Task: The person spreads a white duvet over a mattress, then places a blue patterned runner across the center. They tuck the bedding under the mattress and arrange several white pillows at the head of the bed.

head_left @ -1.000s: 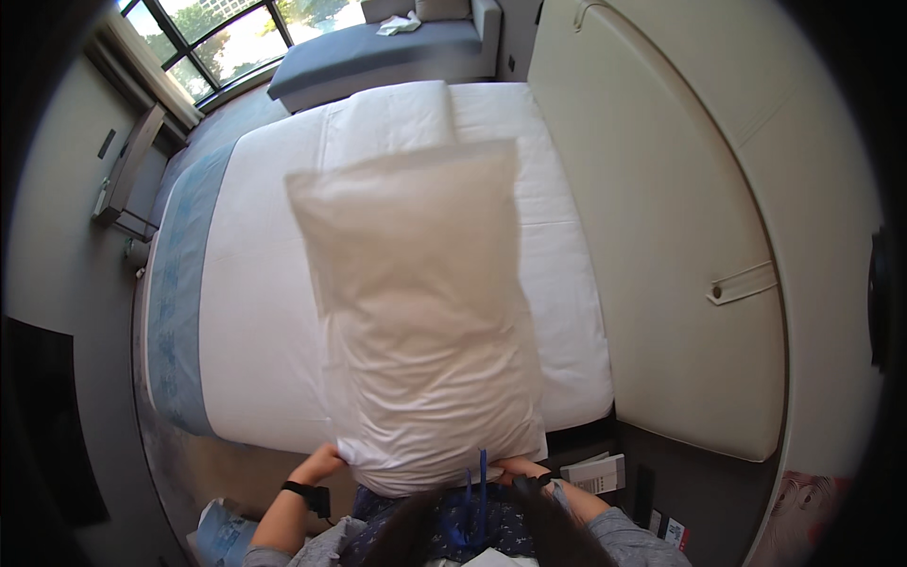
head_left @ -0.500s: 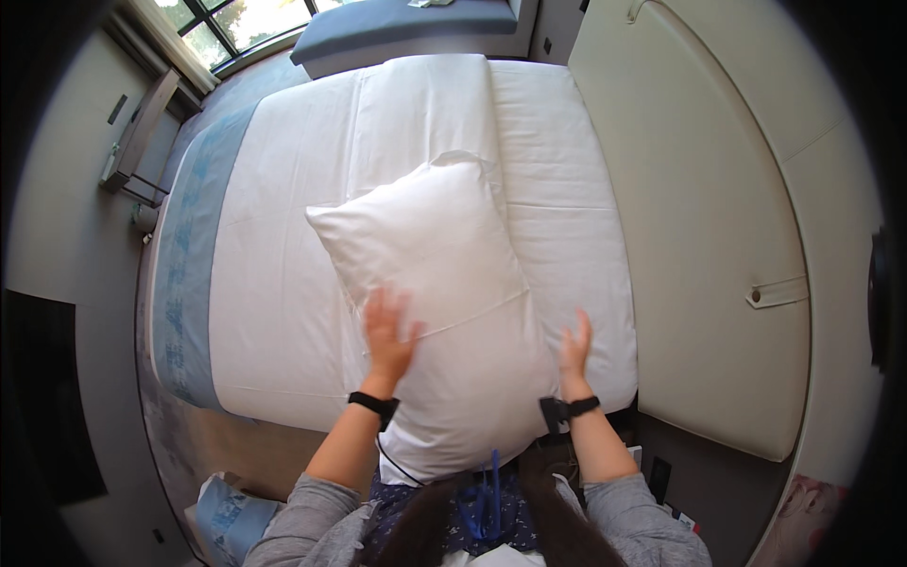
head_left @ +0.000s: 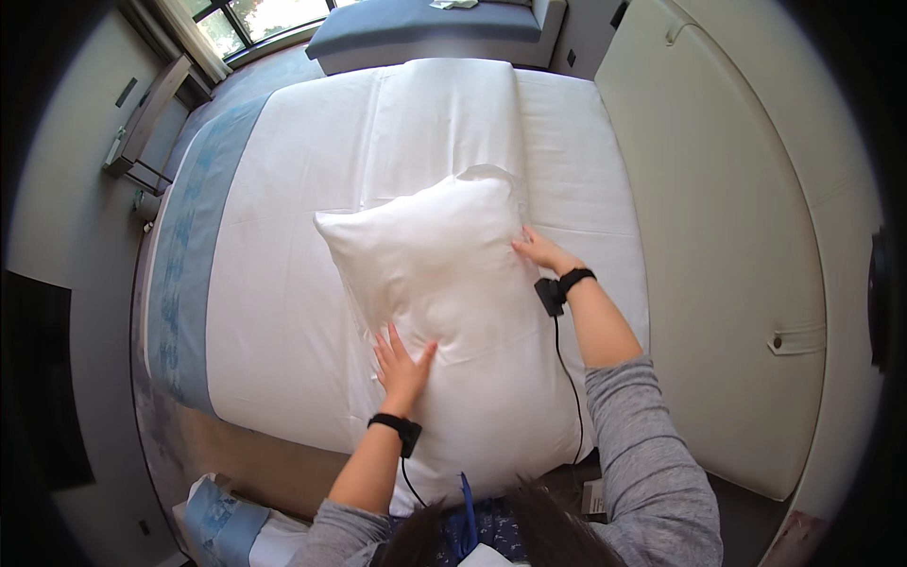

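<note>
A plump white pillow (head_left: pixel 472 293) lies lengthwise before me on the white-sheeted bed (head_left: pixel 283 255), its near end close to my body. Fingers spread, my left hand (head_left: pixel 404 369) presses on the pillow's left side, and the cloth creases around the fingertips. My right hand (head_left: pixel 546 250) is at the far right edge of the pillow, fingers stretched and touching its side. Both wrists wear black bands with a small box and a cable.
A blue patterned runner (head_left: pixel 194 255) crosses the bed's left end. The cream headboard (head_left: pixel 727 255) stands at the right. Beyond the bed is a blue-topped bench (head_left: pixel 425 30) near the window. Another blue and white bundle (head_left: pixel 227 524) sits at lower left.
My right hand has moved away from me along the pillow's right edge and now touches it. My left hand has settled slightly nearer and to the right. The view has shifted slightly.
</note>
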Tool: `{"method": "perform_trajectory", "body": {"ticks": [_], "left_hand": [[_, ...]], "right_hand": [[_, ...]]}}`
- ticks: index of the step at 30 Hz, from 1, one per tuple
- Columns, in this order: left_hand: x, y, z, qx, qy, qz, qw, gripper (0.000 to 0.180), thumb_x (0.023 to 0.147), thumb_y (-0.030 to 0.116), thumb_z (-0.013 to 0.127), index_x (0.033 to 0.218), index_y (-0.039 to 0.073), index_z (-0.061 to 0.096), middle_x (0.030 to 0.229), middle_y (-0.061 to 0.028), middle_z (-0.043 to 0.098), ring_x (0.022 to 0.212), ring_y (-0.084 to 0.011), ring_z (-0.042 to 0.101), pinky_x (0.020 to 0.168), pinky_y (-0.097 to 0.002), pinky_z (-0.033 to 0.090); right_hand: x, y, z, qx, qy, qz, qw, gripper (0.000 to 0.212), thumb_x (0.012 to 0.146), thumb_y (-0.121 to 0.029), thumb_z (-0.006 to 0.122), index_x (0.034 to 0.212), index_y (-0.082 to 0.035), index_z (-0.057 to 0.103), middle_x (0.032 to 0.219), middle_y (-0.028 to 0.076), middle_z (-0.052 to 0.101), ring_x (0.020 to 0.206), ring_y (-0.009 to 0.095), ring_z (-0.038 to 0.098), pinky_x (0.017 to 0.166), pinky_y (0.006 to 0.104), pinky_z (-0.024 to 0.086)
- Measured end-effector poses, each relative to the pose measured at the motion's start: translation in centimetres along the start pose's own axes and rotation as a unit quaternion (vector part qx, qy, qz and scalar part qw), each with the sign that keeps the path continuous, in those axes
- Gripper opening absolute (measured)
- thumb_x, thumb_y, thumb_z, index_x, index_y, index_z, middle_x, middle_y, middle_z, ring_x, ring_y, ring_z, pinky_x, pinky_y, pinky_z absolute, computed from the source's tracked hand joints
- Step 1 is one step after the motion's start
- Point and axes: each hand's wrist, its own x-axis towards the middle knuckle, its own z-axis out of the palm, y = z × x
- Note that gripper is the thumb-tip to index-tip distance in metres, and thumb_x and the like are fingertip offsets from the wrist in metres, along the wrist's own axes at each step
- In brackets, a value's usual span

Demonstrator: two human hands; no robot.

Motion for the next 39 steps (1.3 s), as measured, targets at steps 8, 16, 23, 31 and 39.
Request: {"method": "perform_trajectory", "body": {"ticks": [8,16,23,31,39], "left_hand": [[1.1,-1.5,0.7,-0.048,-0.025,-0.025,0.998,0.101,0.071,0.06,0.064,0.144,0.019,0.008,0.148,-0.021,0.006,0.135,-0.0424,0.01,0.099,-0.0625,0.018],[1.7,-3.3,1.5,-0.05,0.015,0.0,0.999,0.101,0.07,0.063,0.062,0.144,0.02,0.008,0.149,-0.0194,0.004,0.135,-0.0427,0.009,0.098,-0.0656,0.016],[1.8,-10.2,2.4,-0.095,0.053,-0.017,0.994,0.079,0.082,0.051,0.056,0.142,0.012,0.021,0.144,-0.0224,0.021,0.135,-0.0334,0.018,0.104,-0.0475,0.022],[-2.3,-19.7,1.2,-0.436,-0.094,-0.285,0.848,0.035,0.091,0.038,0.05,0.101,0.005,0.058,0.092,-0.0065,0.064,0.076,-0.0147,0.06,0.07,-0.0282,0.046],[-4.9,-12.4,-1.4,-0.502,-0.247,-0.131,0.819,0.059,0.085,0.047,0.057,0.125,0.004,0.048,0.115,-0.011,0.058,0.106,-0.0241,0.056,0.088,-0.0378,0.047]], "right_hand": [[13.0,-4.2,-3.8,-0.107,0.102,-0.029,0.989,0.061,0.088,-0.035,0.051,0.136,-0.003,0.033,0.137,0.018,0.039,0.127,0.031,0.037,0.103,0.0357,0.031],[16.8,-6.6,-6.5,-0.054,0.132,0.016,0.99,0.061,0.087,-0.042,0.052,0.137,-0.011,0.036,0.138,0.015,0.039,0.127,0.032,0.036,0.101,0.0419,0.032],[0.9,3.1,1.1,0.197,-0.133,0.157,0.958,0.064,0.086,-0.06,0.04,0.132,-0.016,0.042,0.124,0.004,0.052,0.106,0.019,0.05,0.085,0.0375,0.041],[-25.4,14.1,12.0,0.439,-0.092,0.239,0.861,0.06,0.091,-0.047,0.045,0.129,-0.001,0.042,0.122,0.012,0.055,0.106,0.024,0.055,0.09,0.0375,0.044],[-23.0,0.1,8.5,0.397,-0.041,0.19,0.897,0.05,0.087,-0.027,0.058,0.124,0.003,0.045,0.113,0.013,0.059,0.097,0.021,0.059,0.085,0.0333,0.047]]}}
